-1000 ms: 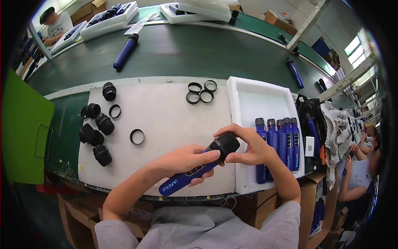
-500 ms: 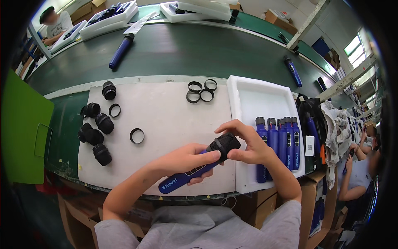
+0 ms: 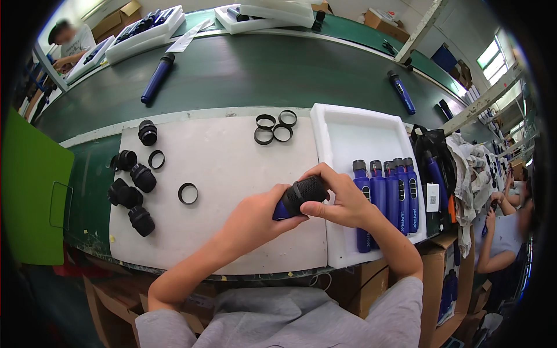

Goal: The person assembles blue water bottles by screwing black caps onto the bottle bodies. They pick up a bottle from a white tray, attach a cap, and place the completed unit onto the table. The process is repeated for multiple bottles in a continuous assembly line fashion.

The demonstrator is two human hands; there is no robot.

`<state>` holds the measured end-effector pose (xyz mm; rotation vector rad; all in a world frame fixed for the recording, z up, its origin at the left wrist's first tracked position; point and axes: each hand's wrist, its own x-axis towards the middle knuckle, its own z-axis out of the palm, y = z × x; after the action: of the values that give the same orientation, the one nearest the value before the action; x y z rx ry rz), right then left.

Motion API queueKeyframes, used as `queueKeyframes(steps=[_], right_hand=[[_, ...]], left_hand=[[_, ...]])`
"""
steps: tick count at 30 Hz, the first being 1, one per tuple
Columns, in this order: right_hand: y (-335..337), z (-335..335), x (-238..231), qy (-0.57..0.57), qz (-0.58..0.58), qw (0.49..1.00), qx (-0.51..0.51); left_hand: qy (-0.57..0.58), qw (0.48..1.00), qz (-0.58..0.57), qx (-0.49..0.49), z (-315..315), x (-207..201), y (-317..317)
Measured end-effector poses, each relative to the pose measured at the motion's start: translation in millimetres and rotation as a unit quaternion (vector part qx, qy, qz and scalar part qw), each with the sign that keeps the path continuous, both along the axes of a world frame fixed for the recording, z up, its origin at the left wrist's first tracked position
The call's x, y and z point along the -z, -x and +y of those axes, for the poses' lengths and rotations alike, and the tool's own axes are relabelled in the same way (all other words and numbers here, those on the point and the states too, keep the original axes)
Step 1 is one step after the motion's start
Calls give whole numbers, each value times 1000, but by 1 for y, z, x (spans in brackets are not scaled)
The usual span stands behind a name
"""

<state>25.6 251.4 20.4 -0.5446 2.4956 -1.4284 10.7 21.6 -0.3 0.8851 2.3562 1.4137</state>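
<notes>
A dark green conveyor belt (image 3: 243, 66) runs beyond the white foam tray (image 3: 360, 136), where we see blue cylindrical microphone bodies (image 3: 378, 191). At the tray's left edge, our left hand (image 3: 261, 211) grips a blue microphone with a black mesh head (image 3: 304, 194); our right hand's (image 3: 345, 203) thumb and fingers clasp that head. Farther left of the tray lie thin black rings (image 3: 274, 131).

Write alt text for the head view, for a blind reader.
A person's left hand grips a blue microphone while the right hand holds its black mesh head over a pale mat. Black microphone heads and black rings lie on the mat; at right, a white foam tray holds a row of blue microphone bodies.
</notes>
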Motion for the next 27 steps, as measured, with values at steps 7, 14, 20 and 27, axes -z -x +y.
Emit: queueKeyframes(steps=[7,14,20,27], right_hand=[[0,-5,-2,83,130,985,-81],[-7,-3,6,-37,106,994,-3],[-9,-10,-6,-34,13,997,62],[0,-5,-2,-18,346,932,-102]], left_hand=[[-111,856,-476,170,-11,-17,12],[22,990,-112,80,-3,-7,1],[35,999,13,19,4,-2,-8],[-37,888,-410,203,-9,-20,5]])
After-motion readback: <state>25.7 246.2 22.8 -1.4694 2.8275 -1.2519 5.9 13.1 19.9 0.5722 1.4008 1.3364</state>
